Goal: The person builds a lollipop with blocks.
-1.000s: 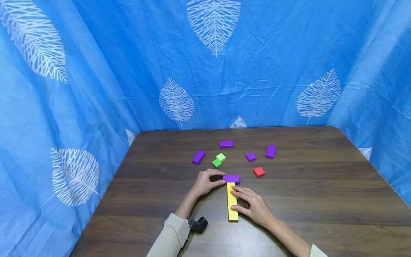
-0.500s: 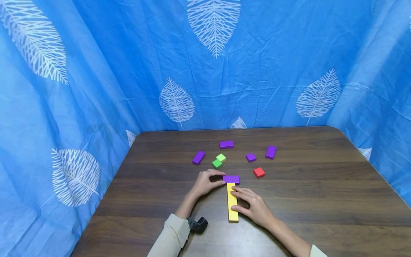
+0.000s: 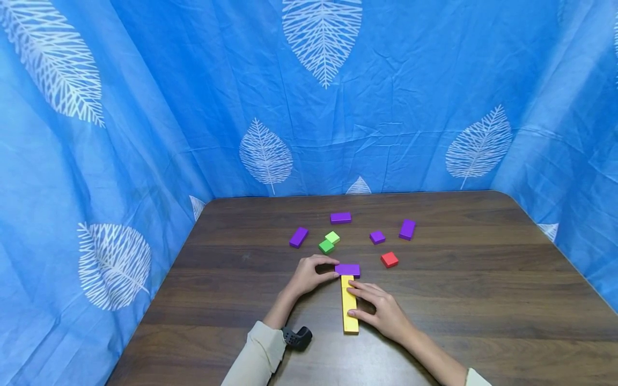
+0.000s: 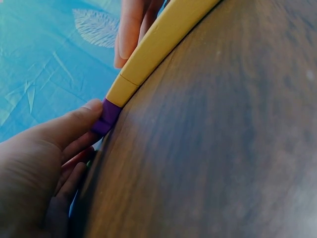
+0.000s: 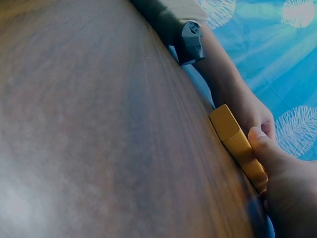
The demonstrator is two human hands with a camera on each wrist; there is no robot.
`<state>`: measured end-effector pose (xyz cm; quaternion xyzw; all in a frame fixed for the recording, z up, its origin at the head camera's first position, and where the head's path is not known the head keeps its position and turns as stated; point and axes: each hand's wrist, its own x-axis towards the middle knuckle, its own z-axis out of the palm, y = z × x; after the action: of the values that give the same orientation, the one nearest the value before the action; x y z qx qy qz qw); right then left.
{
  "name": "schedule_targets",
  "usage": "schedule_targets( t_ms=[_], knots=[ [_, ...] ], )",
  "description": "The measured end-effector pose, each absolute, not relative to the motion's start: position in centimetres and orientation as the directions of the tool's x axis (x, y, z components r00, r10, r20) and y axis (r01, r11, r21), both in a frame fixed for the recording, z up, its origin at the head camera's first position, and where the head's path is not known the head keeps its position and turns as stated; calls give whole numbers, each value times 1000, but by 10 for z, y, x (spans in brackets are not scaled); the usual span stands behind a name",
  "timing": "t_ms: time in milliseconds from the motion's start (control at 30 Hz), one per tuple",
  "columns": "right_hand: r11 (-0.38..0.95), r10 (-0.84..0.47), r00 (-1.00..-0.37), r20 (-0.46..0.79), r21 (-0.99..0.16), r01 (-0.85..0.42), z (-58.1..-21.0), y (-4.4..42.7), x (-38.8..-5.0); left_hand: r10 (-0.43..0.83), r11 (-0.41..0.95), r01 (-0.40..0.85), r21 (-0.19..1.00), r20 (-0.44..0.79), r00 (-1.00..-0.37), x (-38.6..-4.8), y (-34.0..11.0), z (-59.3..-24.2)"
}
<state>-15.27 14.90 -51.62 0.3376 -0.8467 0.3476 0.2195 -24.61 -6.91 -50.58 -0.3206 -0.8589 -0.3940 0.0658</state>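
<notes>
In the head view, my left hand (image 3: 306, 274) pinches the left end of a purple block (image 3: 348, 271) between thumb and forefinger. That block lies crosswise against the far end of a yellow row (image 3: 350, 305), forming a T shape. A seam splits the row into a short yellow block (image 4: 119, 90) and a longer one. My right hand (image 3: 383, 308) rests its thumb and fingertips along the right side and top of the yellow row, fingers only slightly bent. From the right wrist view, the thumb (image 5: 265, 148) touches the yellow wood (image 5: 240, 148).
Beyond the hands lie two touching green blocks (image 3: 326, 246), a red block (image 3: 389, 260), a small purple block (image 3: 377, 237) and longer purple blocks (image 3: 340, 217). All sit on a brown wooden table (image 3: 483, 279). A blue leaf-print curtain (image 3: 386, 107) hangs behind and beside it.
</notes>
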Motion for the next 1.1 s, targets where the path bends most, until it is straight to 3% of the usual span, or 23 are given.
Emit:
schedule_targets(
  t_ms=[233,433,767,1100],
  knots=[
    [535,-425,-682,595,-443,-719,-516,149,-152,469,442,580,685,375,-800,-247,-70,-504],
    [536,-420,-689,591,-451,-714,-516,149,-152,324,446,568,692,467,-823,-254,-72,-503],
    [536,-416,-702,579,-468,-703,-516,149,-152,138,517,590,620,620,-773,-269,-70,-508],
    [536,-412,-707,575,-475,-698,-516,149,-151,145,608,504,613,538,-830,-271,-66,-513]
  ],
)
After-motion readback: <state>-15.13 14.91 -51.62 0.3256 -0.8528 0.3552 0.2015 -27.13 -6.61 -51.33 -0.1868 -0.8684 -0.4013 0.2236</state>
